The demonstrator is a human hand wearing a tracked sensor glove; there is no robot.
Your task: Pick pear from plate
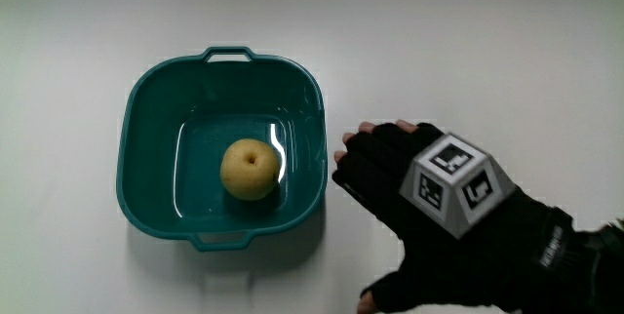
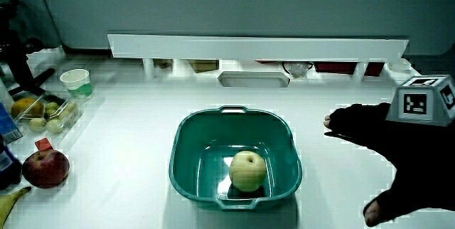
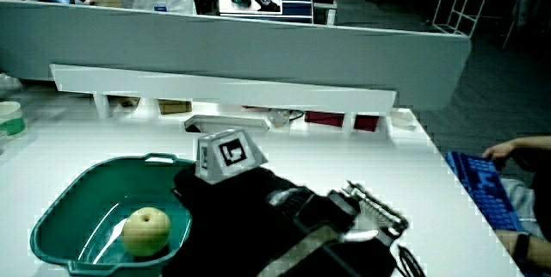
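Observation:
A yellow pear (image 1: 251, 169) lies in a teal square basin (image 1: 146, 119) with two small handles; both side views show the pear (image 2: 247, 170) (image 3: 145, 230) in the basin (image 2: 186, 144) (image 3: 60, 208). The gloved hand (image 1: 409, 207) rests over the white table beside the basin, fingers spread toward its rim and holding nothing. A patterned cube (image 1: 456, 181) sits on the hand's back. In both side views the hand (image 2: 384, 147) (image 3: 232, 200) stays just outside the basin.
In a side view a red apple (image 2: 45, 168), a banana tip (image 2: 11, 200), a tray of small fruit (image 2: 43, 112) and a paper cup (image 2: 76, 82) stand at the table's edge. A low partition with a white shelf (image 2: 256, 44) borders the table.

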